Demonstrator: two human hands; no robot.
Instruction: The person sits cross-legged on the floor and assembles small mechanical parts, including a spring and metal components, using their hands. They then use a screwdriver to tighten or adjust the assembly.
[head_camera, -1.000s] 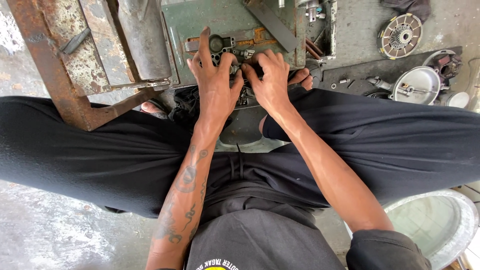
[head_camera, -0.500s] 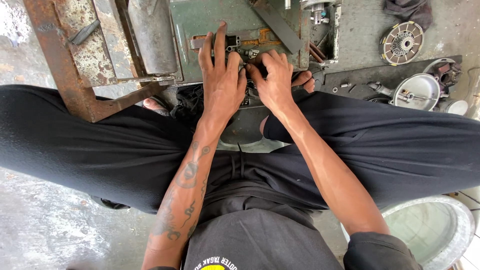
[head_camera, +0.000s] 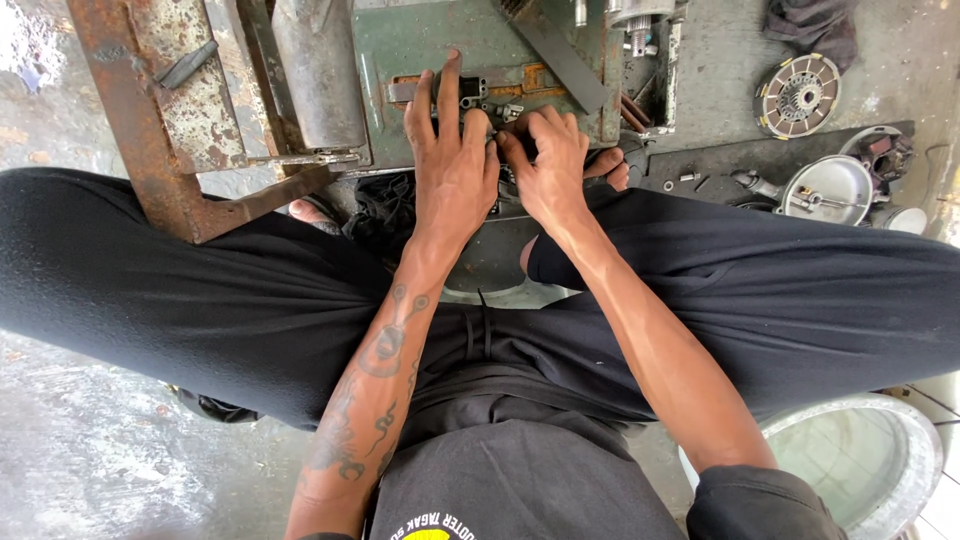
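- Two bare hands meet side by side on the near edge of a green metal housing that lies straight ahead of the seated person, just beyond the crossed legs in black trousers.
- The left hand rests flat on the housing, its middle finger stretched far along a small grey fitting set in an orange-stained patch; the other fingers curl round something small under the palm, and what it is cannot be told.
- The right hand lies touching the left, fingers bent down and pinched on the same hidden small part; whether it grips or only presses cannot be told.
- That fitting runs left to right, across the line of the forearms, and the left hand is the nearer to it.
- A dark flat metal bar slants over the housing, just far of the right hand.
- Left of the housing stand a dull grey cylinder and a rusty, flaking angle-iron frame.
- Well apart to the right, on the concrete floor, lie a round toothed clutch disc, a shiny domed metal cover and a crumpled dark rag.
- Near right, a pale round basin shows its rim.
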